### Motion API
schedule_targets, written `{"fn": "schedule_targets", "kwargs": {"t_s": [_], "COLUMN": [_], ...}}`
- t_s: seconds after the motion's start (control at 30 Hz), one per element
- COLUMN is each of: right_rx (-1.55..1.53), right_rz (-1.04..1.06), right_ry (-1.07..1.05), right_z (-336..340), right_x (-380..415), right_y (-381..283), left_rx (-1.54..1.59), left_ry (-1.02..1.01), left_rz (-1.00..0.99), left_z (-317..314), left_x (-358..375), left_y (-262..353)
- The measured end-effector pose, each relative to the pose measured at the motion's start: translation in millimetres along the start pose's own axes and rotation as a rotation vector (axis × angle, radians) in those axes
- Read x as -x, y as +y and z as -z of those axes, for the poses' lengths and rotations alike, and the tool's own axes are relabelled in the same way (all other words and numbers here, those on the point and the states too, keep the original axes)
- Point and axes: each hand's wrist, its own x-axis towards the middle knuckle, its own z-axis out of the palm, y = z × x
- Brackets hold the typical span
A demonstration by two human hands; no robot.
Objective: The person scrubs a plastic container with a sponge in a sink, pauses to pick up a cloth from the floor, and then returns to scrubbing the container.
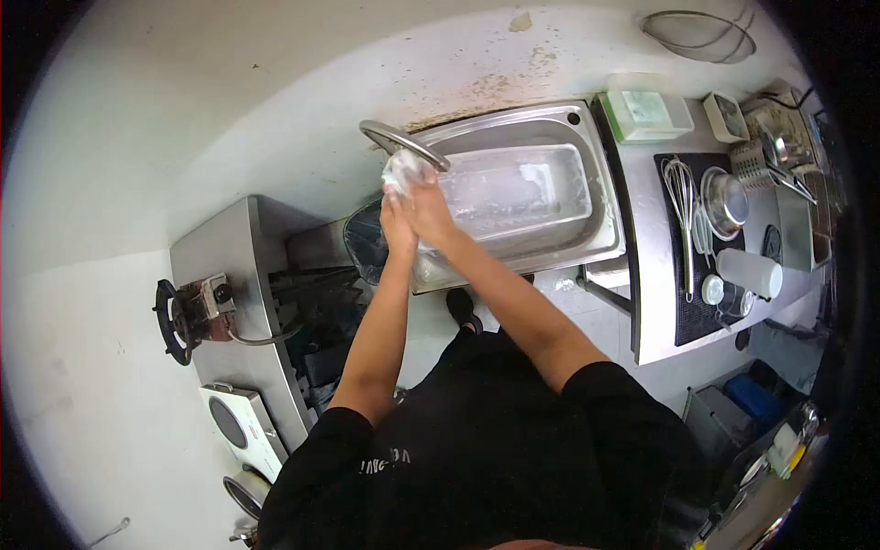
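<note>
My left hand [397, 220] and my right hand [427, 209] are close together at the left end of the steel sink [605, 215], beside the curved metal faucet [403, 139]. Both are closed around a white, foamy-looking bundle [403, 172], perhaps a cloth; its exact form is blurred. To the right of my hands, a long clear plastic tub [573, 183] lies in the sink, with whitish suds or water in it.
Right of the sink, a steel counter [653, 312] bears a green-white container [642, 115], a whisk [683, 206], metal bowls [726, 202] and a white bottle [750, 272]. On the left stand a gas burner [179, 321], a steel table [225, 266] and a dark bin [365, 243].
</note>
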Motion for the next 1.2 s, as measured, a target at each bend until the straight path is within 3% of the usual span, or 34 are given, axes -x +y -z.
{"fn": "schedule_targets", "kwargs": {"t_s": [0.03,0.1,0.13,0.17,0.23,0.27,0.4,0.47,0.53,0.6,0.67,0.7,0.77,0.83,0.9,1.0,1.07,1.1,1.13,1.2], "right_rx": [-0.122,-0.242,-0.243,-0.245,-0.091,0.058,0.103,0.298,0.376,0.341,0.374,0.369,0.616,0.464,0.315,0.294,0.396,0.362,0.441,0.732], "right_rz": [-0.115,-0.240,-0.291,-0.339,-0.298,-0.251,-0.382,0.073,0.030,-0.305,-0.247,-0.248,-0.297,-0.226,-0.255,-0.187,-0.171,-0.326,-0.414,-0.387], "right_ry": [-0.001,0.010,-0.026,-0.065,-0.161,-0.264,-0.287,-0.213,-0.377,-0.577,-0.363,-0.370,-0.583,-0.715,-0.496,-0.320,-0.490,-0.589,-0.742,-1.007], "right_z": [10,16,16,20,25,28,23,40,62,129,163,151,113,57,53,78,124,159,183,197], "right_x": [2,21,38,47,59,63,58,80,100,95,110,115,111,91,69,100,118,105,100,116], "right_y": [-16,-31,-32,-35,-38,-40,-40,-32,9,35,73,75,65,16,-27,27,83,74,76,138], "left_rx": [0.002,0.138,0.334,0.335,0.156,0.027,0.293,0.184,0.074,-0.062,-0.129,-0.144,-0.156,-0.204,-0.230,-0.294,-0.326,-0.396,-0.472,-0.518], "left_ry": [-0.010,0.048,-0.013,-0.020,-0.090,-0.057,-0.194,-0.172,-0.144,-0.025,0.045,0.026,0.005,0.037,0.027,0.030,0.066,0.033,0.001,-0.016], "left_rz": [-0.005,0.312,0.350,0.354,0.318,0.051,0.210,0.151,0.097,-0.055,-0.135,-0.160,-0.187,-0.199,-0.169,-0.115,-0.077,-0.102,-0.121,-0.168], "left_z": [-2,1,2,2,0,-5,0,-1,0,-7,-6,-4,-4,-5,3,9,12,14,16,19], "left_x": [0,-4,-7,-11,-17,-15,-18,-25,-26,-28,-33,-31,-28,-30,-31,-36,-41,-46,-48,-54], "left_y": [4,8,8,6,3,7,10,6,3,-3,-5,-8,-13,-19,-15,-4,2,5,6,7]}}
